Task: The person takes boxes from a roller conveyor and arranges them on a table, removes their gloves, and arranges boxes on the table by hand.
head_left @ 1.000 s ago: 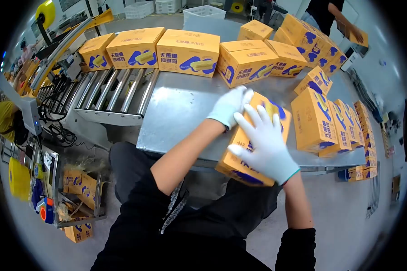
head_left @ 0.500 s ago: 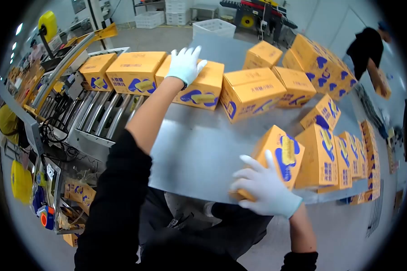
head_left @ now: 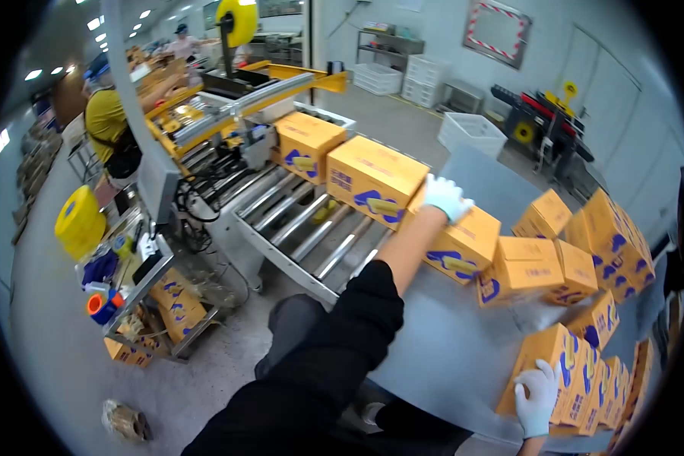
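Observation:
My gloved left hand [head_left: 447, 197] lies with fingers spread over the top back edge of a yellow carton [head_left: 463, 235] at the end of the rollers. Against the near face of a row of upright cartons at lower right is my gloved right hand [head_left: 538, 395]. Its fingers are outstretched along the first upright carton [head_left: 530, 356] rather than wrapped around it. Another carton [head_left: 518, 272] sits just right of the one under my left hand.
Two cartons, including a long one [head_left: 376, 178], sit on the roller conveyor [head_left: 304, 243] beneath a yellow-framed machine [head_left: 243, 106]. Stacked cartons [head_left: 609, 239] occupy the metal table's [head_left: 433, 346] far right. A tool cart [head_left: 148, 285] stands left; a person in yellow [head_left: 108, 121] is behind it.
My view has swung left, bringing more of the conveyor into sight. The carton at my right hand now stands against the row on the right; before, a gap separated them.

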`<action>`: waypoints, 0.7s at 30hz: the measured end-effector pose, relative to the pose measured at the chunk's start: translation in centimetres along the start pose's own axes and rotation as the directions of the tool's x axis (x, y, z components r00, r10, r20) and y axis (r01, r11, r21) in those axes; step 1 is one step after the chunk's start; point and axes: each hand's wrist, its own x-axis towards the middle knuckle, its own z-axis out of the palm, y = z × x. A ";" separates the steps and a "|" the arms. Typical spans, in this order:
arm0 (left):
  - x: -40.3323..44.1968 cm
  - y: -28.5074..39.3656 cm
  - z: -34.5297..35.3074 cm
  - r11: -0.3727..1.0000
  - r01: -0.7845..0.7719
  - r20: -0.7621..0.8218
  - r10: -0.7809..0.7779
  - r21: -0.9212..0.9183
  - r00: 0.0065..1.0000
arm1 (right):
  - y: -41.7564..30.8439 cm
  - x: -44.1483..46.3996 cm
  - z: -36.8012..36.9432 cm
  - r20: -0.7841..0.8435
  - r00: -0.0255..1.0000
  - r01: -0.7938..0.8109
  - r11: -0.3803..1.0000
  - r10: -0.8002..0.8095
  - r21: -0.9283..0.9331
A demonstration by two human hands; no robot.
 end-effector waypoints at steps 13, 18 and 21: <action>-25.1 -3.6 -4.5 0.222 0.403 0.314 -0.347 -0.888 0.884 | -13.0 16.9 3.9 -0.106 0.994 0.054 0.898 -0.008 0.438; -26.9 1.6 -3.4 0.161 0.276 0.186 -0.423 -0.948 0.887 | -16.2 11.7 4.4 -0.067 0.995 -0.061 0.980 0.075 0.191; -24.7 6.5 5.4 0.126 0.258 0.212 -0.293 -0.958 0.932 | -16.6 7.6 2.0 -0.059 0.989 -0.125 0.983 0.134 0.133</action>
